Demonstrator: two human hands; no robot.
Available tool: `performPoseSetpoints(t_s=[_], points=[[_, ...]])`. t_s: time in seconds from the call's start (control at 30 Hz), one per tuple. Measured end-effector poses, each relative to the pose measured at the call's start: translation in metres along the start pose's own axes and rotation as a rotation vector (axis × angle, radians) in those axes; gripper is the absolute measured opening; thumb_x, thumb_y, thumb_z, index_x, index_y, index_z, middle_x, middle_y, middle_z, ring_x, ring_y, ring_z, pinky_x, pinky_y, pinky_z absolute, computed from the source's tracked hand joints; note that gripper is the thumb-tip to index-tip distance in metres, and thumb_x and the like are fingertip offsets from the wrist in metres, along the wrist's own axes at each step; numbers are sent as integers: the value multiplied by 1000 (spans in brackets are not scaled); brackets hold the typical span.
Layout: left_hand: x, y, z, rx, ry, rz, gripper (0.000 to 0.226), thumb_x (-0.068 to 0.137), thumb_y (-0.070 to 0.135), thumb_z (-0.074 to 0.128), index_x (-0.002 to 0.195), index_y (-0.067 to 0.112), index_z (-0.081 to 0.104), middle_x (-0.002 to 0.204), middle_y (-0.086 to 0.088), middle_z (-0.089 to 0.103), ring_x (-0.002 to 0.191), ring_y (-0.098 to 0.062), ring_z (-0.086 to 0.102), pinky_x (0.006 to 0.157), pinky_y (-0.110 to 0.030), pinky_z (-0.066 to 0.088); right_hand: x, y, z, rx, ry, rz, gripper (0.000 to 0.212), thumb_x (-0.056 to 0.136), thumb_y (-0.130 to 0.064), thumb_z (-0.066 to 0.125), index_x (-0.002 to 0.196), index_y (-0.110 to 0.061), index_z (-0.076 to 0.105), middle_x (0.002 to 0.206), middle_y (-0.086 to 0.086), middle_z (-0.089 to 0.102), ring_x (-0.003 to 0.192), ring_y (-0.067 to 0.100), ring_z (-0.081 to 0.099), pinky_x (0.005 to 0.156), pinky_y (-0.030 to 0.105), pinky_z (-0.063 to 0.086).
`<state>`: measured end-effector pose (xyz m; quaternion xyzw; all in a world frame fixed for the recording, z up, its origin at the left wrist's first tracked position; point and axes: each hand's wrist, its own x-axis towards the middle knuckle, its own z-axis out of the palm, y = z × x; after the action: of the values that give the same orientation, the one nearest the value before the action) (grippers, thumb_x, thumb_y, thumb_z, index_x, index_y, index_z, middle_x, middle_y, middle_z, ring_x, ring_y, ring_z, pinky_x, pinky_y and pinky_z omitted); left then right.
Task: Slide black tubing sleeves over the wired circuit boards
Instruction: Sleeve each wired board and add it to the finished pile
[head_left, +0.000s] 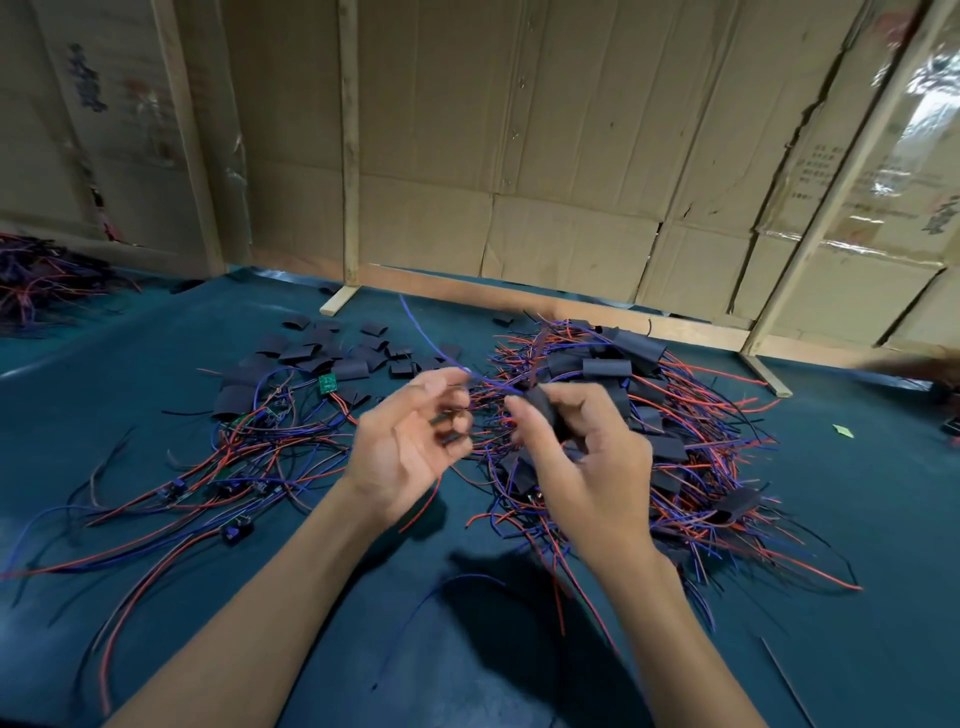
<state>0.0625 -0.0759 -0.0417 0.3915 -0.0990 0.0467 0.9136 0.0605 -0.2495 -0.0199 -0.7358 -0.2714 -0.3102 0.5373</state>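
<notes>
Two hands work just above the teal table, between two heaps. The right hand has thumb and fingers curled round a black sleeve, holding it near its middle. The left hand has its fingers curled as if pinching wire ends in front of the sleeve's mouth, though blur hides the exact grip; a blue wire arcs up and away from it.

I judge the sleeve light, soft and easily flattened, so it wants a gentle hold at its sides that leaves the mouth open. The wires are limp and springy; they are best gathered close to their tips, and the small board behind them looks fragile, so pull by the wires evenly.

No box or tray shows. Loose flat sleeves lie in a scatter behind the left heap of bare wired boards, one green board face up. The right heap holds boards already sleeved, tangled in red and blue leads
</notes>
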Motion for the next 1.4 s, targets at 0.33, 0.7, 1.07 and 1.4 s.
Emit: performPoseSetpoints(t_s=[0.33, 0.7, 1.07, 1.4], points=[[6, 6, -20, -53, 397, 63, 31, 85, 28, 60, 110, 11, 66, 76, 2, 54, 59, -14, 43, 52, -27, 26, 132, -43, -49, -471, 167, -587, 22, 98, -28, 68, 105, -9, 76, 103, 6, 70, 93, 31, 57, 82, 37, 45], [10, -2, -24, 35, 456, 46, 24, 94, 25, 56, 107, 10, 68, 72, 2, 57, 54, -11, 45, 42, -23, 26, 83, 75, -43, -920, -209, 19, 36, 95, -13, 55, 128, -20, 69, 139, -3, 62, 120, 38, 45, 94, 44, 35], [56, 17, -51, 2107, 479, -19, 50, 95, 32, 55, 142, 18, 44, 146, -15, 34, 133, -36, 28, 108, -47, 28, -13, 18, 16, -585, -139, -344, 46, 81, -17, 54, 123, -14, 69, 135, 5, 62, 127, 29, 53, 105, 51, 34], [70, 61, -56, 2084, 267, -399, 22, 92, 30, 70, 91, 9, 64, 110, -14, 66, 103, -35, 60, 96, -43, 51, -45, 37, 25, -344, -393, -425, 22, 78, 0, 58, 90, -9, 73, 96, 1, 70, 82, 29, 62, 73, 44, 46]])
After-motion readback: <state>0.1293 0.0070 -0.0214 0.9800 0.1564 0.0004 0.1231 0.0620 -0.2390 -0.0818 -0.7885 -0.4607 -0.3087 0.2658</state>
